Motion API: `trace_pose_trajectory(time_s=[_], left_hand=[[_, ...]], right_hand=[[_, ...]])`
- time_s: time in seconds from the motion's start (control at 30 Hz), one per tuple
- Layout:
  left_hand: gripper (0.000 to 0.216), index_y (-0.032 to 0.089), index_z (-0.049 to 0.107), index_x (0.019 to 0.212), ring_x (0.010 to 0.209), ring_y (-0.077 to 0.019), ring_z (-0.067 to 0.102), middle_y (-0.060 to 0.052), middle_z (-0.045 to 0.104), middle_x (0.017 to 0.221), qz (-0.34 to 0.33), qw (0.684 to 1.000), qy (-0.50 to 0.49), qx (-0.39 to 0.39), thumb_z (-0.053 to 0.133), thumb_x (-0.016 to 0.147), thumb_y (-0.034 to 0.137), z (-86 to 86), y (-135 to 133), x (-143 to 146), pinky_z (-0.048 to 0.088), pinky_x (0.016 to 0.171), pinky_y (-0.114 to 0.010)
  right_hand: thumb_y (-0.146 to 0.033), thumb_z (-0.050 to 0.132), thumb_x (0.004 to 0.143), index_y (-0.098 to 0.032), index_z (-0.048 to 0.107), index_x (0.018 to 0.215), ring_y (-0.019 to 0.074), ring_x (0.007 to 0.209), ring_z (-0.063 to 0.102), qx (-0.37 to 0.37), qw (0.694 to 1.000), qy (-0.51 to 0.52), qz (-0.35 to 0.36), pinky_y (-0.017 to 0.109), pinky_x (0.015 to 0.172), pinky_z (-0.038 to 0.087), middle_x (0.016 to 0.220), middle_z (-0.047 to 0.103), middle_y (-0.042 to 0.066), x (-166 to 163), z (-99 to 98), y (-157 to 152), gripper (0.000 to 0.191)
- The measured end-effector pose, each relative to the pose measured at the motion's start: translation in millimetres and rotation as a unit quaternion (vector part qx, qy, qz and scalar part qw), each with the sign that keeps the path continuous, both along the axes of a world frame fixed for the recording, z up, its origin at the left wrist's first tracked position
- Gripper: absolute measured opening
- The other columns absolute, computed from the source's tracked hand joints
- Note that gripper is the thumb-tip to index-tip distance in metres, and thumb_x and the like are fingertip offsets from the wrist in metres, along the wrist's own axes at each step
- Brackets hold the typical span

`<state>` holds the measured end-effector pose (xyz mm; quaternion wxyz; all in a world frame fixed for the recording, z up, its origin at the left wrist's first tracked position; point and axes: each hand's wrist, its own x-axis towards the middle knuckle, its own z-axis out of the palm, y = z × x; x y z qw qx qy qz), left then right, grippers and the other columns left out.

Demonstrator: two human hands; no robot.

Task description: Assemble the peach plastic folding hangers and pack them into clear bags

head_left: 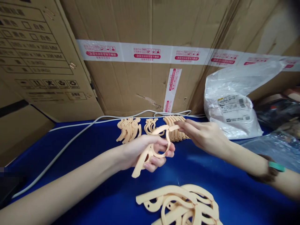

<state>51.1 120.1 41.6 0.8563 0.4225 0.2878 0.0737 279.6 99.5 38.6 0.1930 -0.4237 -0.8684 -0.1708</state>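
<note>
My left hand (pixel 152 153) is closed around a cream-coloured curved piece (pixel 140 164) with a ring-shaped part, held above the blue surface. The fingers of my right hand (pixel 202 132) pinch a short cream strip (pixel 173 127), whose left end meets the top of the ring. Whether the two are joined there I cannot tell. Behind my hands lie a bunch of wavy cream pieces (pixel 128 128), several small curled pieces (pixel 150 125) and a row of flat curved strips (pixel 174 135). Nearer to me is a pile of larger cream ring-and-bar pieces (pixel 178 190), cut off by the frame's bottom edge.
Large cardboard boxes (pixel 131 87) wall off the back and left. A white cable (pixel 67 150) runs along the left and back of the blue surface (pixel 105 190). On the right stand a white plastic parcel bag (pixel 231 122) and clear plastic wrap (pixel 274 147).
</note>
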Motion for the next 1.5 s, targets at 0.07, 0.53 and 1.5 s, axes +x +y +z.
trace_pose_trajectory(time_s=[0.07, 0.53, 1.5], left_hand=[[0.016, 0.016, 0.054, 0.086, 0.047, -0.0061, 0.029, 0.001, 0.045, 0.075, 0.005, 0.986, 0.093, 0.142, 0.050, 0.083, 0.032, -3.1, 6.1, 1.8, 0.022, 0.038, -0.018], [0.005, 0.020, 0.046, 0.084, 0.080, -0.0157, 0.060, -0.006, 0.059, 0.092, 0.194, 0.877, 0.176, 0.403, 0.051, 0.085, 0.021, -11.7, 43.5, 49.0, 0.050, 0.068, -0.026], [0.006, 0.018, 0.053, 0.084, 0.067, -0.0176, 0.057, -0.003, 0.056, 0.075, 0.200, 0.867, 0.192, 0.414, 0.053, 0.084, 0.024, -16.0, 56.5, 55.5, 0.047, 0.059, -0.030]], right_hand=[[-0.035, 0.035, 0.101, -0.017, 0.067, 0.109, 0.0166, 0.060, 0.062, -0.103, 0.994, 0.022, -0.018, 0.027, 0.051, 0.035, 0.085, 0.072, 0.010, 3.5, -0.8, 5.7, 0.037], [-0.034, 0.042, 0.095, -0.015, 0.068, 0.090, 0.0275, 0.086, 0.069, -0.213, 0.931, 0.083, -0.283, 0.031, 0.067, 0.045, 0.093, 0.073, 0.016, 28.3, -15.3, 76.0, 0.033], [-0.027, 0.044, 0.094, -0.013, 0.056, 0.120, 0.0267, 0.080, 0.067, -0.205, 0.946, 0.112, -0.226, 0.031, 0.062, 0.040, 0.090, 0.072, 0.014, 18.1, -27.4, 63.2, 0.032]])
